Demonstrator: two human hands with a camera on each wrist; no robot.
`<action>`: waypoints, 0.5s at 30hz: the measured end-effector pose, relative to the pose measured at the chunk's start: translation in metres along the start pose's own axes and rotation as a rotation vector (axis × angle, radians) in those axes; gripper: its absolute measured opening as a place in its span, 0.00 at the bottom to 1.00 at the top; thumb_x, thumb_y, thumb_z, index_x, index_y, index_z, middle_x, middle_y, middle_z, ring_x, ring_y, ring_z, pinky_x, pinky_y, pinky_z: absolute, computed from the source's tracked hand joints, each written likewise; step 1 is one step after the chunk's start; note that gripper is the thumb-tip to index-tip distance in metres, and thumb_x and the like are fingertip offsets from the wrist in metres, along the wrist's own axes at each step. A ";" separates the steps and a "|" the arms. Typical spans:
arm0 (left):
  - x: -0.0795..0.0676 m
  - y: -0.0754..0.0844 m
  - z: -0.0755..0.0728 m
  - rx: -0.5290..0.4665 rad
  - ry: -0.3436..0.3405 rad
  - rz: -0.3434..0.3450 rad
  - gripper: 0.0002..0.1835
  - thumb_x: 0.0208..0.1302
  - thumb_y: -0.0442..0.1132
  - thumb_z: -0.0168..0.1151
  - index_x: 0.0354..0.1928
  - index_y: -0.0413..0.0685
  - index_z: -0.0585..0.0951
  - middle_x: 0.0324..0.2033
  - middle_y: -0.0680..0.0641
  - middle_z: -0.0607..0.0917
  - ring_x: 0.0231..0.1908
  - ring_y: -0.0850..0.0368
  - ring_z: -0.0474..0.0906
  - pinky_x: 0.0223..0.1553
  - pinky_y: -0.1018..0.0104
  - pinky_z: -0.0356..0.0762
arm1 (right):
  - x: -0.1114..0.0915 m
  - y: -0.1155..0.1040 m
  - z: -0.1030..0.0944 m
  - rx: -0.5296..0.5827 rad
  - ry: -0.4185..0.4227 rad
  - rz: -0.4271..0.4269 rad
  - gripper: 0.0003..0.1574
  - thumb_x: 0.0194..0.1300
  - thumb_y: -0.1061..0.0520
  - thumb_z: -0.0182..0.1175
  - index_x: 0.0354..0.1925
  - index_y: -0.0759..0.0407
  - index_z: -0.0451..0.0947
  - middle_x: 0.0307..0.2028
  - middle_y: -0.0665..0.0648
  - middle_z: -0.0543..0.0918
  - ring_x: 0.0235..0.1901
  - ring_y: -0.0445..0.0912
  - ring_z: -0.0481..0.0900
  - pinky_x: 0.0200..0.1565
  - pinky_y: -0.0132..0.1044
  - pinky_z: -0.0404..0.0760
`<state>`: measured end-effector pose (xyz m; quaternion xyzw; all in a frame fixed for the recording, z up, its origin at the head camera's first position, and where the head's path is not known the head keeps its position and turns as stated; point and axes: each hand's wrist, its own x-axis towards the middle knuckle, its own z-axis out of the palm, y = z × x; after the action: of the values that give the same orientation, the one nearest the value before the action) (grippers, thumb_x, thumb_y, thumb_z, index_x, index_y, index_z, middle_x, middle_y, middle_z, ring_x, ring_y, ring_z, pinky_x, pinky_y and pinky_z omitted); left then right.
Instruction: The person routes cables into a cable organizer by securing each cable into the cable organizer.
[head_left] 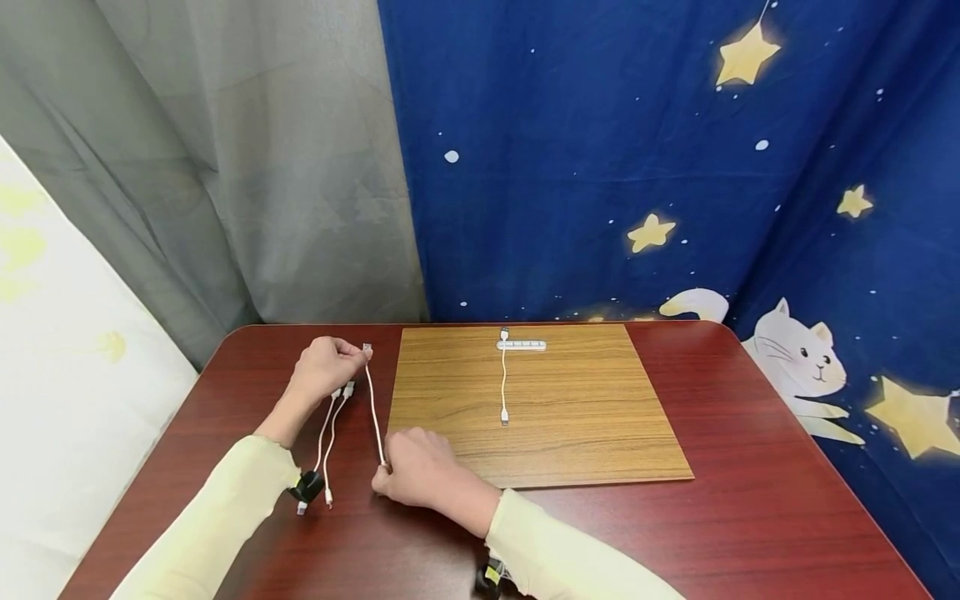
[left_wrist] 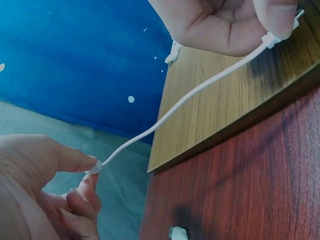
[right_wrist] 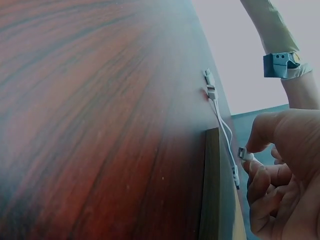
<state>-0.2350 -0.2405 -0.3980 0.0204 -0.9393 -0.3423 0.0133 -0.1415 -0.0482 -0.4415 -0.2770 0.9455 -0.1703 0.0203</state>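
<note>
Head view: left hand (head_left: 326,367) and right hand (head_left: 420,468) pinch opposite ends of 1 of 4 white cables (head_left: 373,411).
1 lies on 1 board (head_left: 585,417); of 2 others, 1 is partly hidden.

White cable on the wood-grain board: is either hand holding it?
No, the left hand and right hand hold opposite ends of another white USB cable, while the cable on the wood-grain board lies apart from both.

An indoor, curtained-off space was shown; whether in a home or a studio could not be told. Behind the tabletop (head_left: 750,517), a grey curtain (head_left: 300,167) and a blue curtain (head_left: 555,200) printed with yellow stars (head_left: 746,58) and a white cat (head_left: 797,354) were hung; left of it, pale patterned fabric (head_left: 67,325) was seen.
</note>
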 end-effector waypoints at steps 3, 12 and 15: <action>0.000 0.003 0.001 -0.015 -0.002 -0.007 0.19 0.69 0.53 0.62 0.38 0.42 0.88 0.28 0.48 0.87 0.33 0.50 0.79 0.35 0.56 0.73 | -0.001 0.002 -0.002 0.018 0.002 0.002 0.17 0.49 0.51 0.65 0.14 0.47 0.67 0.18 0.45 0.71 0.18 0.43 0.70 0.21 0.39 0.70; 0.003 0.011 0.004 -0.052 -0.008 0.001 0.20 0.69 0.52 0.62 0.40 0.40 0.87 0.28 0.48 0.86 0.32 0.51 0.76 0.35 0.58 0.71 | -0.004 0.010 -0.007 0.030 0.024 -0.016 0.16 0.52 0.51 0.65 0.18 0.47 0.67 0.18 0.44 0.70 0.19 0.41 0.69 0.21 0.37 0.69; 0.004 0.014 0.005 -0.058 -0.009 0.001 0.20 0.69 0.52 0.62 0.40 0.40 0.88 0.29 0.48 0.86 0.32 0.51 0.76 0.35 0.58 0.71 | -0.006 0.013 -0.008 0.036 0.043 -0.029 0.16 0.50 0.52 0.65 0.17 0.47 0.67 0.18 0.44 0.69 0.18 0.41 0.68 0.20 0.36 0.68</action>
<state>-0.2394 -0.2269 -0.3926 0.0177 -0.9289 -0.3697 0.0098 -0.1447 -0.0323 -0.4383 -0.2863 0.9384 -0.1936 0.0023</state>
